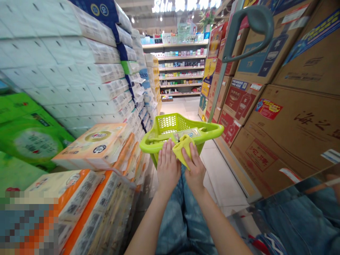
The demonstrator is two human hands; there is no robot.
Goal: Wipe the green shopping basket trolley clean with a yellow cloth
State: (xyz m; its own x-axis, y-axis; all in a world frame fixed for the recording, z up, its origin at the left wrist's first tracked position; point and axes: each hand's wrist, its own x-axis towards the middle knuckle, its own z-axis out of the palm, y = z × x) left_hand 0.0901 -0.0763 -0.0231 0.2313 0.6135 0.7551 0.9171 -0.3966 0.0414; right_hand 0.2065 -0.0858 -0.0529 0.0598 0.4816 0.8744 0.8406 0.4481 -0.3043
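Note:
A lime-green shopping basket (209, 134) is in front of my legs, with openwork walls and a long pull handle (247, 33) rising at its right. My right hand (196, 166) is closed on a yellow cloth (183, 150), which is bunched against the basket's near side. Beside it, my left hand (168, 166) rests with straight fingers flat against the near rim and wall. On the near rim is a label strip (195, 132), partly covered by the cloth. The inside floor of the basket is mostly hidden.
Stacks of packaged tissues (58, 67) rise along the left, with orange-edged packs (92, 145) lower and nearer. Cardboard boxes (294, 124) are piled on the right. A tiled aisle (183, 106) leads to stocked shelves (183, 72) at the back.

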